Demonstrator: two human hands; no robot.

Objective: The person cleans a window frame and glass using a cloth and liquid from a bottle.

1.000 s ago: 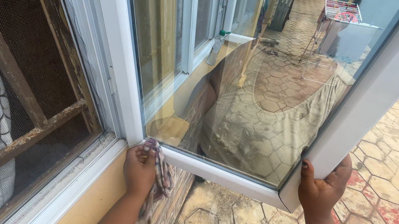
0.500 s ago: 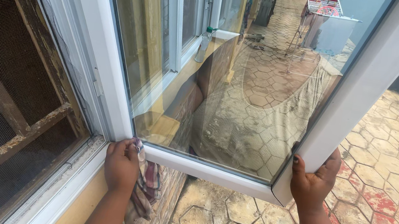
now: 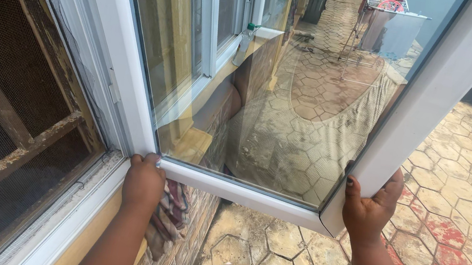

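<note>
- A white-framed window sash (image 3: 440, 101), filling the centre and upper right of the frame, is held at its lower corners.
- The right hand (image 3: 369, 207) is clenched on the lower right corner; a slip could drop the sash onto the paving (image 3: 470, 236).
- The left hand (image 3: 143, 182), lower centre-left, is closed on the other corner, a striped cloth (image 3: 168, 216) pinned under it.

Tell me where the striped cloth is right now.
In the head view, the striped cloth hangs low and left of centre, under the left hand, just below the window sash's bottom rail.
</note>
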